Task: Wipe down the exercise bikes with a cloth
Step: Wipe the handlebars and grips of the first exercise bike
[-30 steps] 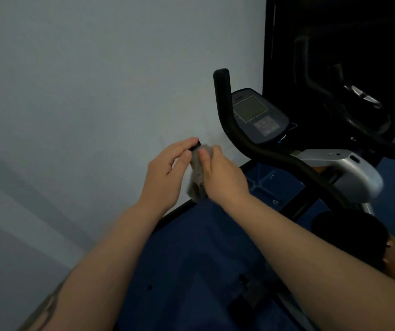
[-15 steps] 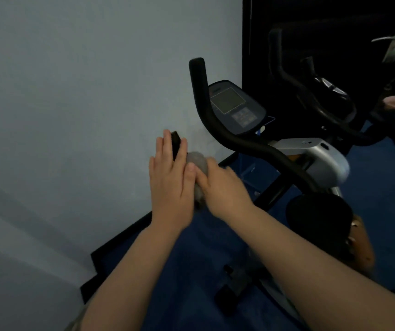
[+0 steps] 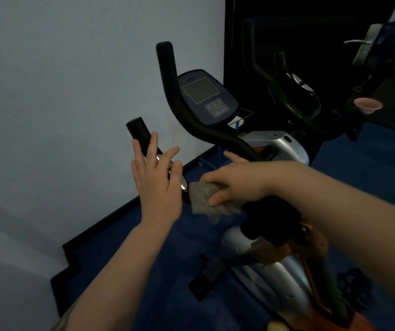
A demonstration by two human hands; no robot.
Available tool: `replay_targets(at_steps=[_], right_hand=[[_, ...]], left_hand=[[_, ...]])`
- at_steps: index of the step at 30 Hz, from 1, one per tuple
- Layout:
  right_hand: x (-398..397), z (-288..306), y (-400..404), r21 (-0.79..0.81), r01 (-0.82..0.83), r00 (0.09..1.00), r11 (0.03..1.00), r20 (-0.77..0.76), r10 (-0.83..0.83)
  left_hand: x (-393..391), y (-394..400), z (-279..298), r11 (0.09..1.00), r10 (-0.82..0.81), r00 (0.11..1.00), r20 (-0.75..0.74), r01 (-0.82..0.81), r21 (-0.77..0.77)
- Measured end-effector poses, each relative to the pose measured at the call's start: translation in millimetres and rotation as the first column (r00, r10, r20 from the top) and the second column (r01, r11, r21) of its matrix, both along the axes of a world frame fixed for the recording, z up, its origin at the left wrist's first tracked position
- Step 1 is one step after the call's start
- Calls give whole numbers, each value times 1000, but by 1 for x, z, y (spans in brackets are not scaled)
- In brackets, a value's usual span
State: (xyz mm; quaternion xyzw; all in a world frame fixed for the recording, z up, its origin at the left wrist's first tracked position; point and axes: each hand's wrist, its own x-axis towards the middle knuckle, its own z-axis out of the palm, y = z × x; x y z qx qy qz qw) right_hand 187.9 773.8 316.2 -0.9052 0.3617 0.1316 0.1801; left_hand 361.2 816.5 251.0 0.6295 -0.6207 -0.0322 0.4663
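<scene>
Head view: grey cloth is pinched in the right hand, fingers curled over its top edge, pressed low on the near handlebar of the exercise bike. Left hand is held flat, fingers straight and spread, over the same bar just left of the cloth.

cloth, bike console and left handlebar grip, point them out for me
cloth [image 3: 207, 200], head view, middle of the grey fabric below the fingers
bike console [image 3: 203, 96], head view, on its screen
left handlebar grip [image 3: 138, 131], head view, black foam near its tip
</scene>
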Motion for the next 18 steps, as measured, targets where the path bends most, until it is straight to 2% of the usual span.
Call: replay_targets(at_steps=[3, 5, 7, 9, 10, 12, 14, 18], right_hand=[[-27, 3, -17, 98, 27, 995, 995, 89, -36], [-23, -1, -22, 129, 31, 996, 991, 79, -42], [-3, -15, -16, 78, -36, 999, 996, 20, 34], [13, -24, -6, 30, -104, 994, 994, 42, 103], [13, -25, -8, 54, -116, 991, 992, 78, 111], [0, -18, -19, 216, -122, 986, 969, 142, 92], [-17, -5, -34, 312, -153, 987, 938, 96, 129], [-10, -7, -40, 272, -182, 982, 945, 1, 189]], left_hand=[[-1, 2, -2, 999, 29, 998, 49, -30, 16], [-7, 2, -3, 998, 64, 997, 37, -64, 16], [-17, 1, -2, 994, 107, 993, -43, -107, 10], [-23, -1, -2, 991, 131, 986, -106, -131, 4], [-23, -1, -2, 991, 134, 984, -113, -134, 7], [-21, 0, -2, 991, 134, 986, -104, -133, 18], [-19, 0, -3, 990, 141, 987, -78, -140, 18], [-28, -2, -6, 984, 177, 977, -119, -177, 11]])
